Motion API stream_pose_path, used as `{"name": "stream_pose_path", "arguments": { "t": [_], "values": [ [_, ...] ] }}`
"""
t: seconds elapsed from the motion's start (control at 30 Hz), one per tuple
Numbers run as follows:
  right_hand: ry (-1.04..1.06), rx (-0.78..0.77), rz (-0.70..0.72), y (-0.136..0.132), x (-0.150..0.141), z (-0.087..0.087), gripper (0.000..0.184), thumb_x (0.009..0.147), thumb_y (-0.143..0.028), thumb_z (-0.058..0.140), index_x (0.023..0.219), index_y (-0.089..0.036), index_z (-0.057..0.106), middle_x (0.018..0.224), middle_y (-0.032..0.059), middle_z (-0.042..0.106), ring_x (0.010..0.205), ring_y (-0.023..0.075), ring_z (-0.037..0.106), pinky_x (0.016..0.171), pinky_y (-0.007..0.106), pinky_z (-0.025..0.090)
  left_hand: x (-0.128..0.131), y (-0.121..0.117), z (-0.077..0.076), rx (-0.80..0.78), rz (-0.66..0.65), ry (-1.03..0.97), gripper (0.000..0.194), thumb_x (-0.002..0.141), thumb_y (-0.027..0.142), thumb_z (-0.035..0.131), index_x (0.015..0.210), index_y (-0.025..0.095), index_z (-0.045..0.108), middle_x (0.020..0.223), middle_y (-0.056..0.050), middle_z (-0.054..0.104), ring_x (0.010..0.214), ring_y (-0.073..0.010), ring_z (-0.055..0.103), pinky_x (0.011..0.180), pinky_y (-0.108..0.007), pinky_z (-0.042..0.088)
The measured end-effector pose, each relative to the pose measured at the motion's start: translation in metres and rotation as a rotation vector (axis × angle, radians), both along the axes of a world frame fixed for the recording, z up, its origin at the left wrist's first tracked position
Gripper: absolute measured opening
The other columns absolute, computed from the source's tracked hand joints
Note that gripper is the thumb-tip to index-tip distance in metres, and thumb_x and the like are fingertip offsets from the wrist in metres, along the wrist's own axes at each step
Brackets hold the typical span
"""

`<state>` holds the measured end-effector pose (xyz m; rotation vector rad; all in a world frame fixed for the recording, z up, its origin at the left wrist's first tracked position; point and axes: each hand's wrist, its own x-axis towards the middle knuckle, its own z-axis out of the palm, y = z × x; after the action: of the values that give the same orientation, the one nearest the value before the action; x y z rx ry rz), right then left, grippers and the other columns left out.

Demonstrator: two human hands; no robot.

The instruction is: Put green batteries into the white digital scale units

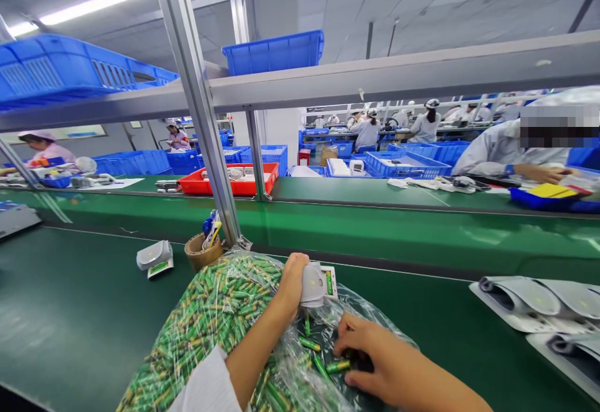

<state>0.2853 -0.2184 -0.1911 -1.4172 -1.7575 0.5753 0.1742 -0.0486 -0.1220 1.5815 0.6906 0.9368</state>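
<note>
A large clear plastic bag [210, 318] full of green and gold batteries lies on the dark green table in front of me. My left hand [291, 281] holds a small white device [317, 284] with a green label above the bag's open end. My right hand [370, 352] reaches into the bag's opening, its fingers curled over a few loose batteries [337, 366]. Whether those fingers pinch a battery is hidden.
Another white device [154, 257] lies left of a tape roll holding pens [204, 251]. Grey pouches [539, 302] are stacked at the right. A green conveyor [375, 231] runs behind a slanted metal post [201, 105]. Red tray [234, 180], blue bins and seated workers lie beyond.
</note>
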Motion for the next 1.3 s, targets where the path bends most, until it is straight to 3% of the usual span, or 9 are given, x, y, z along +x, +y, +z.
{"name": "stream_pose_path", "arguments": {
  "t": [0.1,0.2,0.37,0.47,0.67,0.97,1.13,1.2,1.3],
  "values": [
    [-0.072,0.004,-0.036,0.001,-0.007,-0.002,0.017,0.091,-0.011,0.057,0.097,-0.02,0.07,0.114,0.0038,0.064,0.106,0.0164,0.06,0.093,0.028,0.042,0.0,0.002,-0.002,-0.003,-0.01,0.013,0.051,0.07,0.063,0.062,0.091,0.02,0.047,0.074,0.004,0.048,0.066,-0.0125,0.049,0.063,-0.026,0.041],
    [0.052,0.078,-0.087,0.009,-0.008,-0.007,0.021,0.101,-0.03,0.05,0.106,-0.02,0.068,0.106,0.0054,0.066,0.093,0.0159,0.06,0.084,0.029,0.046,0.001,0.002,-0.005,0.013,-0.022,0.014,0.048,0.072,0.061,0.063,0.092,0.02,0.047,0.075,0.004,0.047,0.067,-0.0116,0.046,0.064,-0.025,0.039],
    [0.289,0.457,-0.36,0.026,-0.003,-0.02,0.041,0.102,-0.056,0.052,0.11,-0.02,0.069,0.094,0.0046,0.068,0.077,0.0126,0.064,0.073,0.025,0.052,0.003,-0.003,-0.006,0.121,-0.033,0.065,0.045,0.076,0.059,0.059,0.095,0.02,0.047,0.081,0.002,0.051,0.07,-0.0124,0.046,0.066,-0.026,0.037],
    [0.188,0.608,-0.434,0.035,-0.002,-0.027,0.034,0.103,-0.052,0.055,0.1,-0.022,0.071,0.092,0.003,0.07,0.075,0.0123,0.067,0.07,0.025,0.052,0.002,-0.006,-0.006,0.155,-0.055,0.135,0.044,0.075,0.057,0.058,0.095,0.02,0.048,0.083,0.001,0.052,0.07,-0.013,0.045,0.066,-0.027,0.037],
    [0.035,0.633,-0.352,0.042,-0.007,-0.031,0.026,0.105,-0.04,0.055,0.1,-0.023,0.075,0.095,0.0049,0.071,0.083,0.0144,0.07,0.074,0.026,0.056,-0.001,-0.005,-0.008,0.2,-0.062,0.196,0.039,0.074,0.052,0.057,0.095,0.02,0.049,0.082,0.001,0.048,0.072,-0.0132,0.044,0.07,-0.027,0.037],
    [-0.24,0.938,-0.459,0.046,-0.005,-0.031,0.009,0.101,-0.016,0.056,0.1,-0.019,0.064,0.106,0.009,0.063,0.09,0.0146,0.065,0.075,0.026,0.057,-0.005,-0.008,-0.006,0.243,-0.106,0.234,0.029,0.081,0.043,0.061,0.093,0.019,0.051,0.085,-0.001,0.052,0.077,-0.015,0.049,0.072,-0.027,0.038],
    [-0.06,0.799,-0.52,0.049,-0.002,-0.038,0.014,0.099,-0.027,0.058,0.107,-0.022,0.068,0.132,0.0129,0.056,0.102,0.0185,0.066,0.08,0.032,0.06,-0.004,-0.011,-0.003,0.257,-0.16,0.248,0.035,0.078,0.05,0.058,0.093,0.019,0.05,0.087,-0.001,0.05,0.078,-0.0155,0.046,0.074,-0.028,0.037],
    [0.211,0.614,-0.463,0.048,-0.003,-0.039,0.035,0.099,-0.036,0.057,0.131,-0.024,0.062,0.141,0.0152,0.051,0.102,0.0178,0.068,0.08,0.032,0.062,-0.004,-0.011,-0.002,0.251,-0.181,0.213,0.037,0.078,0.052,0.057,0.093,0.019,0.049,0.087,-0.001,0.049,0.078,-0.0152,0.045,0.073,-0.028,0.036],
    [0.508,0.354,-0.335,0.046,-0.008,-0.035,0.074,0.095,-0.049,0.057,0.159,-0.021,0.032,0.142,0.0173,0.053,0.104,0.0179,0.068,0.091,0.036,0.062,-0.006,-0.01,0.0,0.248,-0.24,0.188,0.038,0.081,0.053,0.058,0.097,0.019,0.05,0.088,0.0,0.048,0.079,-0.0148,0.044,0.074,-0.028,0.036]
  ]
}}
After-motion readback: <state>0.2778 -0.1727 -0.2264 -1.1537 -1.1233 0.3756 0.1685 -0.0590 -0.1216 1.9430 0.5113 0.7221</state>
